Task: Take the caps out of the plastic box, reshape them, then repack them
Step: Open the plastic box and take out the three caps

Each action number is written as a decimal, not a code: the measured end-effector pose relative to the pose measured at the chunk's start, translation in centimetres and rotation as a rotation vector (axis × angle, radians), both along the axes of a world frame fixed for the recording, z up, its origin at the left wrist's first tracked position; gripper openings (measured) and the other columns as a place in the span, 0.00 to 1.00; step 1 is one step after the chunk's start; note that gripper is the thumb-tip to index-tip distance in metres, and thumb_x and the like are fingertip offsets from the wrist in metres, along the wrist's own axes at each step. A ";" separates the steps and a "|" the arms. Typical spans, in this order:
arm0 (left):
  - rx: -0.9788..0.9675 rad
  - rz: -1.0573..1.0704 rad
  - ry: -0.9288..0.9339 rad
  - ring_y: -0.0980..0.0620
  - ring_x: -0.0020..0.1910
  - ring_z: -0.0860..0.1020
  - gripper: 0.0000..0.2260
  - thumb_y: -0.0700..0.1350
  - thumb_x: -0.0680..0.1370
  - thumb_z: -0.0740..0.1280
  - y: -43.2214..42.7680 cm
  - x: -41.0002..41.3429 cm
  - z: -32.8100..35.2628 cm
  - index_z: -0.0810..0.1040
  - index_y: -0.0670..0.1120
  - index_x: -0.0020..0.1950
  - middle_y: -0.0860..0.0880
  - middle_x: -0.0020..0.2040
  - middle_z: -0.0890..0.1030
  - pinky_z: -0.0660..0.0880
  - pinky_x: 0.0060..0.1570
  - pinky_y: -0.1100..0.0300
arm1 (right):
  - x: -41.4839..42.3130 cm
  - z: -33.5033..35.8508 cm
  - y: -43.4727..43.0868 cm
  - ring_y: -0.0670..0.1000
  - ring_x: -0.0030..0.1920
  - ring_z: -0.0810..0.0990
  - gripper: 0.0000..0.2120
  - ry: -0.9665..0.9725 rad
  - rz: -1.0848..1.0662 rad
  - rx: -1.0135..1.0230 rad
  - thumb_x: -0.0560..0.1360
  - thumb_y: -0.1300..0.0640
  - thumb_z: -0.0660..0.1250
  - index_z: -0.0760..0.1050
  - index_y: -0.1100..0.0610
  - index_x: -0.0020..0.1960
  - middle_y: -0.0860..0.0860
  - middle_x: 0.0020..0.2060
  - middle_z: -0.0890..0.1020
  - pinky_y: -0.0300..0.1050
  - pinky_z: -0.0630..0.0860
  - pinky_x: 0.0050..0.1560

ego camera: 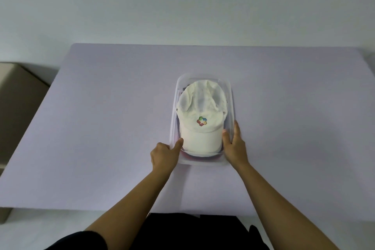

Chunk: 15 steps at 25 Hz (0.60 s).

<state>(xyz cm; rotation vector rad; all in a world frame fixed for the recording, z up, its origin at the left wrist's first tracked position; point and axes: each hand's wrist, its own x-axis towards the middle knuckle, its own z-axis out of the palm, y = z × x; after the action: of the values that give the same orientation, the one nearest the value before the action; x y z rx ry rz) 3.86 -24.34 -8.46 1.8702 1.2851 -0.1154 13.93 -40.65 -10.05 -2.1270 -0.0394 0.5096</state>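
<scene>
While a white cap with a multicoloured logo lies on top of the stack inside a clear plastic box, a person clasps the box's near end with both hands on a lavender table. The left hand sits at the near-left corner, its fingers curled outside the wall and its thumb reaching over the rim to touch the left edge of the cap's brim. The right hand takes the near-right side, its fingers laid along the outer wall and its thumb inside, against the brim's right edge. The brim points toward the person and lies between the two thumbs; the crown, creased and partly folded in, fills the far half of the box. Edges of darker caps, red and navy, show beneath the white one at the near end. The box stands near the middle of the table. A cardboard carton stands off the table's left side, before a pale wall.
</scene>
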 end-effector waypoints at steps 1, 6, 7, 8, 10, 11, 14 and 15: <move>-0.004 -0.007 0.008 0.53 0.26 0.63 0.26 0.59 0.74 0.65 0.1 0.0 0.1 0.59 0.44 0.28 0.49 0.26 0.62 0.60 0.27 0.61 | 0.0 0.0 0.0 0.57 0.72 0.62 0.28 -0.003 0.002 -0.003 0.80 0.49 0.54 0.47 0.53 0.76 0.54 0.75 0.59 0.48 0.61 0.69; -0.018 -0.039 0.039 0.53 0.27 0.64 0.25 0.61 0.74 0.64 0.1 -0.3 0.2 0.60 0.44 0.30 0.48 0.27 0.64 0.62 0.28 0.61 | 0.2 -0.1 -0.2 0.58 0.72 0.63 0.28 0.005 0.028 -0.008 0.80 0.49 0.54 0.47 0.53 0.76 0.54 0.74 0.60 0.49 0.62 0.69; -0.015 -0.034 0.036 0.53 0.28 0.64 0.25 0.61 0.74 0.64 -0.1 -0.4 0.3 0.61 0.44 0.31 0.48 0.28 0.64 0.62 0.28 0.61 | 0.3 -0.1 -0.2 0.58 0.71 0.63 0.28 0.004 0.031 -0.011 0.80 0.49 0.54 0.47 0.52 0.76 0.54 0.74 0.61 0.49 0.62 0.68; -0.008 -0.029 0.028 0.53 0.28 0.65 0.24 0.60 0.74 0.64 -0.2 -0.6 0.4 0.62 0.43 0.33 0.48 0.29 0.65 0.62 0.28 0.61 | 0.3 -0.2 -0.2 0.58 0.71 0.64 0.28 0.002 0.031 -0.012 0.80 0.49 0.54 0.48 0.52 0.76 0.54 0.74 0.61 0.49 0.63 0.68; -0.005 -0.031 -0.004 0.52 0.32 0.67 0.23 0.60 0.74 0.64 -0.3 -0.8 0.7 0.66 0.40 0.39 0.48 0.32 0.68 0.65 0.32 0.61 | 0.3 -0.2 -0.1 0.58 0.71 0.64 0.27 -0.001 0.018 -0.012 0.80 0.49 0.53 0.48 0.52 0.76 0.54 0.74 0.62 0.49 0.63 0.68; -0.013 -0.041 -0.024 0.51 0.34 0.69 0.23 0.60 0.74 0.64 -0.2 -0.9 0.9 0.68 0.39 0.43 0.47 0.34 0.70 0.68 0.35 0.59 | 0.2 -0.2 -0.1 0.58 0.71 0.64 0.27 -0.002 0.014 -0.011 0.80 0.49 0.53 0.48 0.52 0.76 0.54 0.74 0.62 0.49 0.63 0.68; -0.032 -0.065 -0.032 0.49 0.40 0.71 0.23 0.59 0.75 0.64 0.1 -0.9 1.4 0.70 0.39 0.50 0.48 0.38 0.71 0.69 0.40 0.57 | 0.1 -0.2 -0.1 0.57 0.72 0.63 0.27 0.011 -0.009 0.014 0.80 0.49 0.54 0.49 0.53 0.76 0.54 0.74 0.61 0.48 0.62 0.68; -0.019 -0.068 -0.032 0.50 0.40 0.71 0.23 0.60 0.75 0.64 0.1 -1.0 1.5 0.70 0.39 0.51 0.48 0.38 0.71 0.69 0.40 0.57 | -0.1 -0.1 -0.1 0.57 0.72 0.63 0.27 0.014 -0.019 0.022 0.80 0.49 0.54 0.49 0.52 0.76 0.54 0.74 0.61 0.48 0.62 0.69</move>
<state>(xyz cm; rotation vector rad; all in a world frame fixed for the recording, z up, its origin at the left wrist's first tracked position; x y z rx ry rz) 2.88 -24.27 -7.00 1.8926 1.1951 -0.1332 13.85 -40.77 -10.16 -2.0999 -0.0170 0.5111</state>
